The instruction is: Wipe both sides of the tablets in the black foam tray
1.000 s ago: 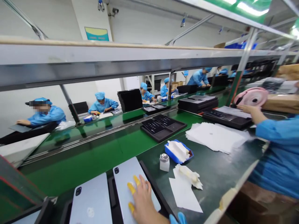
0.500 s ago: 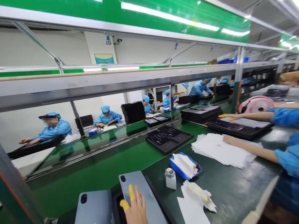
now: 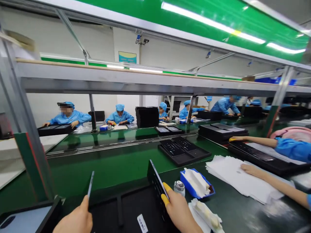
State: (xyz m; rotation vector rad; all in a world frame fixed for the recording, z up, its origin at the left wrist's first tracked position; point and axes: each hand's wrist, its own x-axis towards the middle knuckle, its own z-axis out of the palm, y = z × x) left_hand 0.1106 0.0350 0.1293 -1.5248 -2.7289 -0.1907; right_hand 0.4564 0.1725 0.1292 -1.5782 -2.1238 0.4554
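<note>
My left hand [image 3: 74, 220] grips a thin grey tablet [image 3: 90, 183] that stands on edge, seen almost end-on. My right hand [image 3: 178, 212], with yellow finger cots, holds a second tablet [image 3: 156, 181] tilted up on its edge, dark side toward me. Under both lies a black two-slot tray [image 3: 116, 207] with a white barcode label [image 3: 142, 223], its slots bare. Both hands are at the bottom edge of the view.
A small dispenser bottle [image 3: 179, 186], a blue tray of wipes [image 3: 197, 183] and folded cloths sit right of my hand. A co-worker's arms rest on white sheets [image 3: 233, 176] and a black tray [image 3: 257, 155]. Another tablet [image 3: 23, 220] lies bottom left beside a frame post [image 3: 29, 155].
Both tablets lay flat in the black tray under my right hand; now each hand holds one lifted on edge. My left hand has come into view. The view has swung up and leftward.
</note>
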